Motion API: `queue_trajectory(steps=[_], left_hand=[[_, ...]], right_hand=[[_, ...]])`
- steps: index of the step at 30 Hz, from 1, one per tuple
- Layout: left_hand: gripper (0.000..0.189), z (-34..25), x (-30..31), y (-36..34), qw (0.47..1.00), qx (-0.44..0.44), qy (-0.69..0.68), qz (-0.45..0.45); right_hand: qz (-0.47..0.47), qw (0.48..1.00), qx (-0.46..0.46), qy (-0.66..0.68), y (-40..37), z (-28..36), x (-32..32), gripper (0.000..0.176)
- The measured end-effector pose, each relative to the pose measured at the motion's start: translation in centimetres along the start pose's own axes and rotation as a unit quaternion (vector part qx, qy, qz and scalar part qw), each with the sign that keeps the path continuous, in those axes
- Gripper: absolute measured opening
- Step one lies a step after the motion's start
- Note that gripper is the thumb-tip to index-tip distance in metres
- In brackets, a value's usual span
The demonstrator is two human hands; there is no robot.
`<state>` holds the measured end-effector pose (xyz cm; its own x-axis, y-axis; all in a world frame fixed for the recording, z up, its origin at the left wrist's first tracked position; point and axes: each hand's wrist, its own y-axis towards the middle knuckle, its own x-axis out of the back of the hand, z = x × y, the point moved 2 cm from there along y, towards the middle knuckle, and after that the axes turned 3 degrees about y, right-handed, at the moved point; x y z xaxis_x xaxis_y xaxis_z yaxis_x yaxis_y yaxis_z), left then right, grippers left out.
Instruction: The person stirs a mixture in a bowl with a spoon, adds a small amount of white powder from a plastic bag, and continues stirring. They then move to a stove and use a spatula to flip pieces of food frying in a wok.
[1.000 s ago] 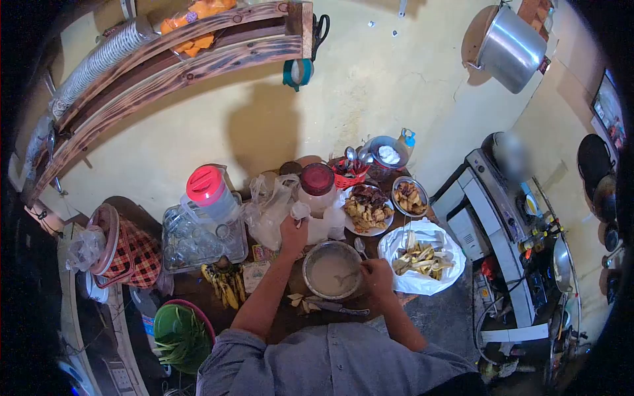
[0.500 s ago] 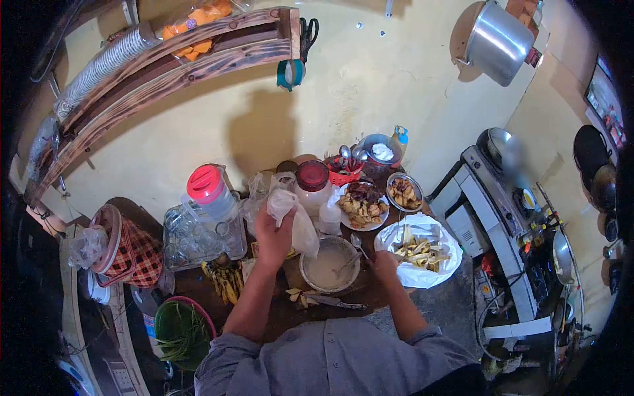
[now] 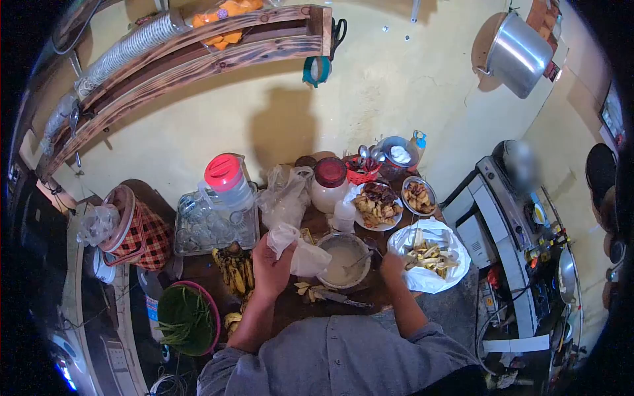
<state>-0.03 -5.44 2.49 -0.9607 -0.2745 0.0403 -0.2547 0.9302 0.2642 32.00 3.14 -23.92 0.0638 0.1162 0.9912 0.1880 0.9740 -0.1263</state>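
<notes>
The whitish plastic bag (image 3: pixel 310 258) is at the near left side of the bowl (image 3: pixel 360 280), and your left hand (image 3: pixel 271 267) is closed on its gathered top, so please keep this grip firm and hold the loose body away from the pale mixture (image 3: pixel 338 256). Your right hand (image 3: pixel 392 265) is apart, to the right beside the spoon (image 3: pixel 371 243), but I cannot tell if it grips anything. Compared with the earlier frame, the plastic bag is lower and nearer to you.

- Head view: single, worn on the head, facing forward and down.
- Nearest: shirt (image 3: pixel 335 350), bottom edge.
- Middle: table (image 3: pixel 284 317).
- Beyond: wall (image 3: pixel 383 86), above.
</notes>
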Motion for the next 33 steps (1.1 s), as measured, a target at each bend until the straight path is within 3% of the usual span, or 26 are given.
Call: queue_trajectory(steps=[4, 6, 7, 9, 10, 11, 13, 14, 16, 17, 19, 22, 23, 25, 26, 33], left_hand=[[0.018, 0.5, 0.0, -0.5, 0.999, 0.015, -0.035, -0.018], [0.019, 0.6, -0.1, -0.6, 1.0, -0.01, -0.014, 0.001], [0.019, 0.5, -0.1, -0.7, 1.0, -0.011, -0.015, 0.0], [0.02, 0.3, -0.3, -0.6, 1.0, -0.024, 0.017, 0.003], [0.02, 0.1, -0.5, -0.7, 1.0, -0.024, 0.017, 0.002], [0.02, -0.1, -0.9, -0.7, 1.0, -0.012, -0.02, -0.011], [0.019, -0.1, -1.0, -0.7, 0.998, 0.0, -0.057, -0.026], [0.018, 0.3, -1.1, -0.6, 0.998, -0.013, -0.065, -0.018], [0.018, 0.2, -1.2, -0.8, 0.997, -0.025, -0.074, -0.011], [0.017, -0.3, -1.3, -0.8, 0.997, -0.04, -0.066, -0.007], [0.016, -1.1, -1.4, -0.9, 0.997, -0.054, -0.057, -0.004], [0.014, -2.3, -1.6, -1.3, 0.997, -0.068, -0.036, 0.007], [0.014, -2.9, -1.7, -1.4, 0.998, -0.062, -0.027, 0.005], [0.014, -3.2, -1.9, -1.7, 0.998, -0.058, -0.019, 0.001], [0.015, -3.2, -2.0, -1.9, 0.997, -0.058, -0.046, 0.004], [0.016, -4.5, -2.3, -2.7, 0.996, -0.089, -0.01, 0.023]], right_hand=[[-0.058, 0.997, 0.023, 0.051, -1.1, -0.5, 1.9, 0.013], [-0.162, 0.982, 0.048, 0.081, -1.4, -0.8, 3.0, 0.012], [-0.163, 0.982, 0.049, 0.081, -1.2, -0.9, 3.7, 0.012], [-0.177, 0.969, 0.016, 0.174, -0.7, -1.3, 6.3, 0.014], [-0.235, 0.929, 0.054, 0.28, -1.7, -1.0, 9.4, 0.012], [-0.236, 0.929, 0.055, 0.28, -2.2, -0.7, 11.5, 0.012], [-0.294, 0.804, 0.074, 0.511, -3.0, -0.5, 15.3, 0.007], [-0.295, 0.804, 0.075, 0.511, -3.3, -0.1, 17.2, 0.007], [-0.309, 0.666, 0.122, 0.668, -4.6, 0.6, 20.8, 0.01], [-0.308, 0.666, 0.123, 0.668, -6.1, 1.4, 23.2, 0.01], [-0.304, 0.546, 0.178, 0.76, -10.4, 3.6, 28.0, 0.011], [-0.277, 0.509, 0.232, 0.781, -15.3, 5.8, 31.5, 0.012], [-0.276, 0.509, 0.233, 0.781, -16.2, 6.4, 31.9, 0.012], [-0.28, 0.537, 0.337, 0.72, -17.7, 7.5, 32.5, 0.013], [-0.284, 0.58, 0.36, 0.673, -18.0, 7.8, 32.6, 0.014], [-0.333, 0.673, 0.43, 0.501, -17.9, 9.7, 30.8, 0.016]])
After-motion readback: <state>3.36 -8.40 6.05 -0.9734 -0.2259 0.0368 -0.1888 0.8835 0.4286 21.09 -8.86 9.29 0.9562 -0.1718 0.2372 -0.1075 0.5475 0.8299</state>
